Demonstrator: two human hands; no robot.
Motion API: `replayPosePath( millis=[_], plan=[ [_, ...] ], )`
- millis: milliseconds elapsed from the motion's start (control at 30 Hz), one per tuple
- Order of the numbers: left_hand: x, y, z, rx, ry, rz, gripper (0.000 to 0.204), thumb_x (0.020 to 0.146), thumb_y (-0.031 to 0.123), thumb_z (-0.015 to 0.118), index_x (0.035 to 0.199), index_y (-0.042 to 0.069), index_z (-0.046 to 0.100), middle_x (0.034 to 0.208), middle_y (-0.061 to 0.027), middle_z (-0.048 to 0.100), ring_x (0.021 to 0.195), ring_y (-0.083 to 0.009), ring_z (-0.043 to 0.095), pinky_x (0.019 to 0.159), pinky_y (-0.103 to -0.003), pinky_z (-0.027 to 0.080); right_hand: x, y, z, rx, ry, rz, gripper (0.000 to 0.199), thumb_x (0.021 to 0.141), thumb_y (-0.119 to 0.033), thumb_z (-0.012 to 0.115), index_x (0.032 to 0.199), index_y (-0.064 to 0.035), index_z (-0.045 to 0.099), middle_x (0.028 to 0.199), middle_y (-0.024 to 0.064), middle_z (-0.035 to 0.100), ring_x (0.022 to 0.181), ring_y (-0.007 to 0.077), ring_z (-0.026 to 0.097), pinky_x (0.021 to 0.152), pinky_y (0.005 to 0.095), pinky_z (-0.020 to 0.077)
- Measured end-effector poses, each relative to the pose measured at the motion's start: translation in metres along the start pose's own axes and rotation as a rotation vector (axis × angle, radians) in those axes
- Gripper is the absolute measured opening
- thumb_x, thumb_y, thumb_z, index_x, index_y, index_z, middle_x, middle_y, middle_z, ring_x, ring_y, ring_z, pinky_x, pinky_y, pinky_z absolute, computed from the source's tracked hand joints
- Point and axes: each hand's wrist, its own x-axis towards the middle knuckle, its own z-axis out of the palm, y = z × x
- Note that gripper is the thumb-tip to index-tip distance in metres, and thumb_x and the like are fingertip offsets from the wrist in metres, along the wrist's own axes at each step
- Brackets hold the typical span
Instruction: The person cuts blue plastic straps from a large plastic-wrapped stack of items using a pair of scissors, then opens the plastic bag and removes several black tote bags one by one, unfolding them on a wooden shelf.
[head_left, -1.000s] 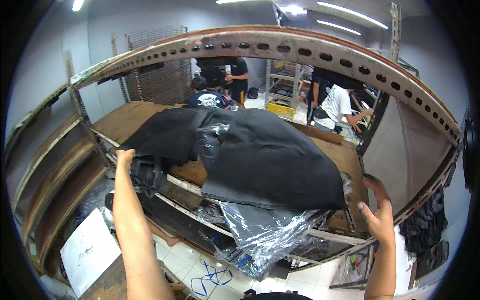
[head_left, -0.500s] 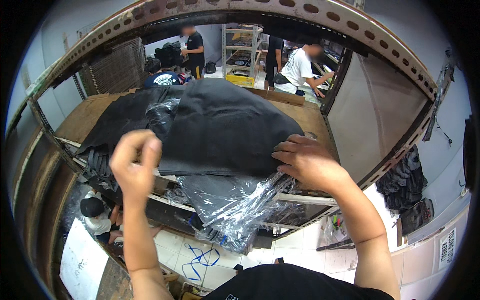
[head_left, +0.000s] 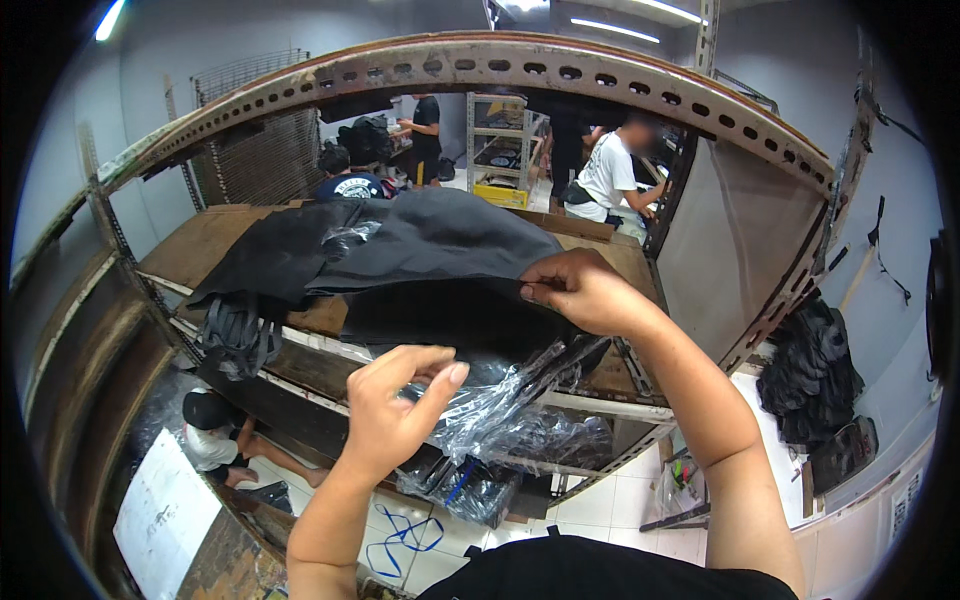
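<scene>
A pile of black fabric pieces [head_left: 440, 230] lies on the shelf board in front of me. At its right side, my right hand [head_left: 580, 290] pinches the front edge of the top black fabric piece and holds it raised, with a dark gap over the layer [head_left: 440, 320] below. My left hand [head_left: 400, 405] is in front of the shelf, thumb and bent fingers apart, and nothing shows between them. Just past it, crumpled clear plastic wrap [head_left: 490, 400] hangs over the shelf's front edge. More wrap [head_left: 350, 237] lies among the fabric at the back left.
A perforated metal rack beam [head_left: 480, 70] crosses above the shelf. Black straps [head_left: 240, 335] hang at the left front. A person in a dark cap [head_left: 207, 425] sits on the floor below left; several people work beyond the rack. Blue strapping [head_left: 405, 535] lies on the floor.
My right hand has gone from resting on the fabric to pinching and lifting its front edge. The left hand has moved right and down, toward the plastic wrap. The view has tilted up.
</scene>
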Motion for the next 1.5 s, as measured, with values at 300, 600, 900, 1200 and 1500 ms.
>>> replayPosePath(
  millis=[300, 600, 900, 1200, 1500],
  plan=[
    [0.029, -0.035, 0.039, -0.747, -0.109, -0.501, 0.043, 0.104, 0.030, 0.062, 0.116, -0.012, 0.060, 0.116, -0.0233, 0.066, 0.102, -0.0306, 0.071, 0.093, -0.041, 0.060, -0.023, -0.029, 0.026, -0.214, 0.047, -0.324, 0.012, 0.087, -0.010, 0.073, 0.087, 0.0021, 0.070, 0.084, 0.0190, 0.070, 0.081, 0.0380, 0.068, 0.073, 0.0437, 0.0536],
    [0.034, -0.026, 0.048, -0.399, 0.040, -0.332, 0.034, 0.098, 0.029, 0.073, 0.082, -0.001, 0.069, 0.074, -0.0094, 0.073, 0.062, -0.0098, 0.066, 0.058, -0.022, 0.051, -0.016, -0.014, 0.033, -0.011, 0.038, -0.221, 0.026, 0.078, -0.016, 0.083, 0.081, 0.0021, 0.065, 0.072, 0.0165, 0.066, 0.064, 0.0246, 0.065, 0.060, 0.0372, 0.0480],
    [0.020, -0.035, 0.026, -0.109, 0.088, -0.339, 0.038, 0.096, 0.027, 0.073, 0.069, 0.002, 0.063, 0.059, -0.0066, 0.065, 0.054, -0.0087, 0.059, 0.053, -0.027, 0.045, 0.018, 0.009, 0.016, 0.383, 0.255, 0.100, 0.037, 0.088, -0.033, 0.083, 0.076, -0.0085, 0.058, 0.071, -0.0050, 0.050, 0.071, 0.0070, 0.043, 0.061, 0.0275, 0.0347],
    [-0.015, 0.016, 0.027, 0.641, 0.323, 0.226, 0.027, 0.081, 0.020, 0.083, 0.071, 0.003, 0.065, 0.062, -0.0109, 0.061, 0.057, -0.0324, 0.059, 0.058, -0.040, 0.047, 0.014, -0.011, -0.009, 0.091, 0.365, -0.031, 0.033, 0.091, -0.023, 0.079, 0.077, -0.0059, 0.055, 0.065, -0.0056, 0.047, 0.061, 0.0057, 0.036, 0.054, 0.0271, 0.0314],
    [0.121, -0.063, 0.034, 1.033, -0.674, 0.148, 0.058, 0.095, 0.037, 0.065, 0.140, 0.002, 0.054, 0.142, -0.0232, 0.056, 0.132, -0.0408, 0.053, 0.114, -0.047, 0.040, 0.002, -0.032, 0.012, 0.061, 0.260, -0.076, 0.030, 0.086, -0.023, 0.080, 0.082, 0.0001, 0.061, 0.067, 0.0097, 0.059, 0.063, 0.0174, 0.054, 0.062, 0.0358, 0.0472]
  ],
)
